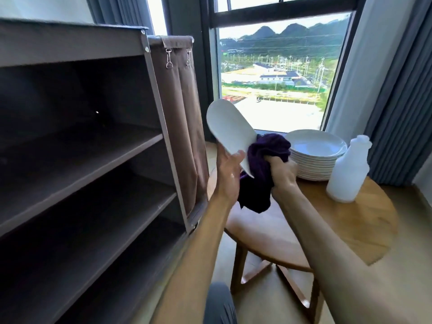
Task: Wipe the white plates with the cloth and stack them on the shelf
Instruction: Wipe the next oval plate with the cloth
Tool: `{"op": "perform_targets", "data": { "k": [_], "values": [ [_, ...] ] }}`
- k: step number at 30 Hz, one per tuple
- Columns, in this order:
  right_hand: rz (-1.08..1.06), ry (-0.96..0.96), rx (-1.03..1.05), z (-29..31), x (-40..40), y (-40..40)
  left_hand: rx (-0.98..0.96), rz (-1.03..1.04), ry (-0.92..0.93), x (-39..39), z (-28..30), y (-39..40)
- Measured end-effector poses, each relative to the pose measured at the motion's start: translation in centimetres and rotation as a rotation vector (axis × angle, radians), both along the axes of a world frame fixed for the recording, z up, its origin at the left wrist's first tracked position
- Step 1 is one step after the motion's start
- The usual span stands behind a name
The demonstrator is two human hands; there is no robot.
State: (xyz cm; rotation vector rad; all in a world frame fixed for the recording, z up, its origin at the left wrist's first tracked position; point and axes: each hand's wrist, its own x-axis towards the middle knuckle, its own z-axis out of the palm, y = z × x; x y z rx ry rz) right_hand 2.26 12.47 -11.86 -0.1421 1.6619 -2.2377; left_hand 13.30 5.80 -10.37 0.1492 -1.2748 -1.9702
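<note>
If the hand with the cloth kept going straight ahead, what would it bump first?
Probably the plate stack on the table: the right hand, gripping the cloth, sits just before it. Depth is unclear.

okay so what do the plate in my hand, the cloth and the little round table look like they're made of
Plate: probably glazed ceramic, smooth glossy white, though melamine can't be ruled out. Cloth: dark purple, soft and bunched, likely microfibre or terry. Table: wood, with warm brown visible grain and a satin finish.

Daylight floods through the window (280, 78); shelf (81, 148) interior dim, edges bowed by wide-angle, slight softness
</note>
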Motion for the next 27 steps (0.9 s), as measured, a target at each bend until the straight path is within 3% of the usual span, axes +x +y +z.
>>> {"op": "perform_targets", "data": {
  "k": [3,5,10,15,18,21,23,27],
  "values": [
    [0.099,0.25,0.293,-0.4,0.5,0.1,0.212,-0.038,0.061,-1.1,0.9,-0.4],
    [0.114,0.414,0.456,0.1,0.5,0.8,0.207,-0.096,0.036,-1.5,1.2,-1.7],
    [0.22,0.489,0.445,0.8,0.8,1.3,0.21,-0.177,-0.048,-1.8,2.0,-3.2],
    [-0.094,0.727,0.644,0.7,1.0,0.0,0.148,-0.255,-0.165,-1.9,1.9,-2.5],
    [-0.232,0.821,0.546,2.8,-0.3,-0.4,0.076,-0.269,-0.296,-1.7,0.2,-1.8],
    [-0.257,0.957,0.571,5.5,-1.0,-0.8,0.043,-0.27,-0.284,-1.7,-0.7,-1.6],
    [-0.19,1.004,0.464,5.7,0.0,-1.4,0.018,-0.236,-0.244,-2.2,0.2,-0.8],
    [-0.004,0.905,0.132,4.8,2.8,-1.6,0.04,-0.043,-0.172,-3.3,1.4,-0.5]
  ]
}}
